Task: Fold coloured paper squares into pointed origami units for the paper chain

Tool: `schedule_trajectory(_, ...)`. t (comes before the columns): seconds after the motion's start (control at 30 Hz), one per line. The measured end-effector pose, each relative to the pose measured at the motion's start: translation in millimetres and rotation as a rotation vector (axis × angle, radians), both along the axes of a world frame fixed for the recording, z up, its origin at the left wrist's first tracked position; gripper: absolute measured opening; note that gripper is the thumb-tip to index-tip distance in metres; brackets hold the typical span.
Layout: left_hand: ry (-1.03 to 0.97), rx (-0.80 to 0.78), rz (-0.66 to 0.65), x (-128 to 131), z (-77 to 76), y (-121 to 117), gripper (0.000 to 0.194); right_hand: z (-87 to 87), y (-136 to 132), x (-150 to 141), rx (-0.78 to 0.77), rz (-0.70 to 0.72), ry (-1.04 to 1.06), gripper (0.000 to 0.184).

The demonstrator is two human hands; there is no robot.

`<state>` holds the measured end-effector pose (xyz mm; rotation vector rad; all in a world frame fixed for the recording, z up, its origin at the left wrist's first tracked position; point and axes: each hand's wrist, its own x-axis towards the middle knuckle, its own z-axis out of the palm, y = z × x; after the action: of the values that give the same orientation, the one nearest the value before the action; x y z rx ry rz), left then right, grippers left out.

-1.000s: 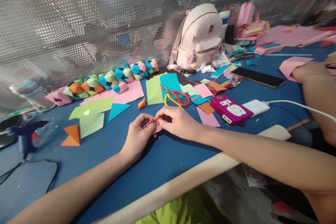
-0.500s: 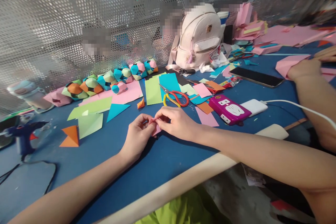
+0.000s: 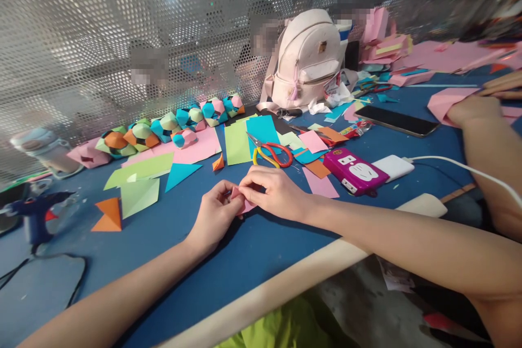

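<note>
From my distant seat, I see the left hand [image 3: 215,213] and right hand [image 3: 277,191] pinching pink paper [image 3: 248,206], which uneven pressure could crease crookedly.

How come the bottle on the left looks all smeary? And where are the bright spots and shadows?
In the head view, the bottle and glue gun look smeared near the edge, perhaps from lens stretch; the scissors look crisper. Also in the head view, white glare dots the perforated panel, and dark shadow lies below the left hand and right hand.
</note>
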<state>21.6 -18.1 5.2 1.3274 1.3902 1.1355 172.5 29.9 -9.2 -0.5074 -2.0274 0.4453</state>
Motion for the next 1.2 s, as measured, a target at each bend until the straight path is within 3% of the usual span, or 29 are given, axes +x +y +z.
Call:
schedule_trajectory(0.2,-0.007,0.021,0.019,-0.4,-1.0,-0.3,0.014,0.9,-1.6,1.2,-0.033,-0.021,-0.016,0.013)
schedule_trajectory(0.43,0.026,0.088,0.111,-3.1,-4.3,0.6,0.011,-4.6,-1.3,-1.1,0.034,-0.163,-0.184,0.018)
schedule_trajectory(0.73,0.055,0.087,0.108,-3.1,-4.7,1.3,0.008,-3.4,-2.2,1.2,0.077,-0.156,-0.202,0.014)
schedule_trajectory(0.9,0.034,0.082,0.130,-4.2,-5.4,2.2,0.008,-3.1,-1.8,1.6,0.085,-0.164,-0.221,0.022)
schedule_trajectory(1.1,0.095,0.086,0.084,-1.9,-4.1,0.1,0.008,-3.1,-1.8,0.8,0.100,-0.177,-0.187,0.011)
schedule_trajectory(1.2,0.134,0.099,0.059,-0.3,-3.4,-1.0,0.007,-3.5,-1.3,0.5,0.145,-0.151,-0.211,0.018)
